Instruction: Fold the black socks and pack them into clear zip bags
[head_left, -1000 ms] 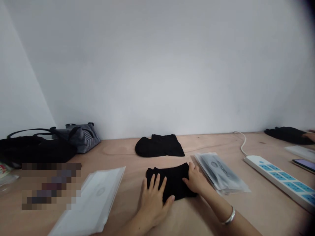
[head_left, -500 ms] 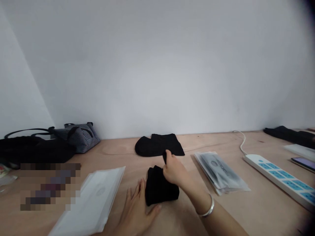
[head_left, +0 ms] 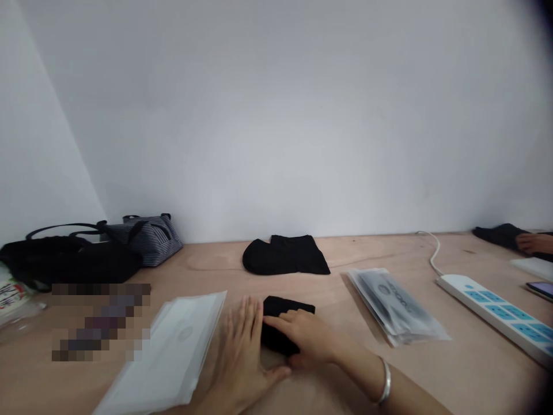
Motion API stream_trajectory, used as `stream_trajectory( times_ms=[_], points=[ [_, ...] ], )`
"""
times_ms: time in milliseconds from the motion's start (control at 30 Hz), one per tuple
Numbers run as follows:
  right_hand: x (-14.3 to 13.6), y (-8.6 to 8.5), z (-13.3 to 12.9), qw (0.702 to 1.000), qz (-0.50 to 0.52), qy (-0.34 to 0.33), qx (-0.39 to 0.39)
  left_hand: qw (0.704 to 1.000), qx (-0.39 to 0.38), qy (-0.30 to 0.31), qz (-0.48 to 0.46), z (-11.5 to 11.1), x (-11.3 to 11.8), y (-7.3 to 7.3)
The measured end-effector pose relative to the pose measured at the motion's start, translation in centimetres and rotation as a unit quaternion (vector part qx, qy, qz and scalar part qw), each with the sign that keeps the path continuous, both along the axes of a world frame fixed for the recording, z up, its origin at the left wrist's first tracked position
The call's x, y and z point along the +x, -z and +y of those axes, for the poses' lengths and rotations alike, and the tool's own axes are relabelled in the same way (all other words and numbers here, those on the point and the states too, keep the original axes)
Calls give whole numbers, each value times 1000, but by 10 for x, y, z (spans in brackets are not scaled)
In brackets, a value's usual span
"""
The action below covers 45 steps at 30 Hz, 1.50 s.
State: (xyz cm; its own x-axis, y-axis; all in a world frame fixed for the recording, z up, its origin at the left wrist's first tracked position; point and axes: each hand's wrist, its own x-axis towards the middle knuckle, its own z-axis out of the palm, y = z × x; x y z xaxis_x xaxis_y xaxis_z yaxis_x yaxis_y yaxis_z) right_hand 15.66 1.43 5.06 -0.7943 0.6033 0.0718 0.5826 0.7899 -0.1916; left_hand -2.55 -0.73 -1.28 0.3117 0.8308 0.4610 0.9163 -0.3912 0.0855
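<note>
A folded black cloth (head_left: 276, 339) lies on the wooden table near its front, between my hands. My left hand (head_left: 245, 357) is flat at its left edge, fingers stretched forward and thumb out to the right. Across the top and right part of the cloth rests my right hand (head_left: 305, 334), its fingers spread over the fabric and pressing on it, with nothing gripped. Further back, another black cloth piece (head_left: 285, 255) with a rounded left end lies flat near the wall.
White plastic pouches (head_left: 173, 346) lie at the left, and a filled clear pouch (head_left: 395, 305) at the right. Beyond are a power strip (head_left: 496, 311), a phone (head_left: 542, 289) and another person's hand (head_left: 533, 243) on dark cloth. Bags (head_left: 69, 259) stand back left.
My right hand has come down onto the cloth from a raised, pinched pose. The folded cloth now looks flatter. Another person's hand has appeared at the far right. The view has shifted slightly.
</note>
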Motion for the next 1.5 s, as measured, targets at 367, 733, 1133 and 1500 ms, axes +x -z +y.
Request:
stream_trajectory(
  times_ms=[367, 733, 1133, 1500],
  points=[
    [32, 51, -17, 987, -4, 83, 136, 971, -201, 118, 53, 13, 7, -22],
    [28, 20, -8, 973, 168, 159, -12, 956, -197, 156, -152, 7, -5, -42],
    [32, 37, 2, 867, 237, 391, -195, 971, -97, 91, -197, 23, 10, -16],
    [33, 11, -9, 975, 134, 161, 75, 991, -125, 41, -17, 6, 30, 1]
  ],
)
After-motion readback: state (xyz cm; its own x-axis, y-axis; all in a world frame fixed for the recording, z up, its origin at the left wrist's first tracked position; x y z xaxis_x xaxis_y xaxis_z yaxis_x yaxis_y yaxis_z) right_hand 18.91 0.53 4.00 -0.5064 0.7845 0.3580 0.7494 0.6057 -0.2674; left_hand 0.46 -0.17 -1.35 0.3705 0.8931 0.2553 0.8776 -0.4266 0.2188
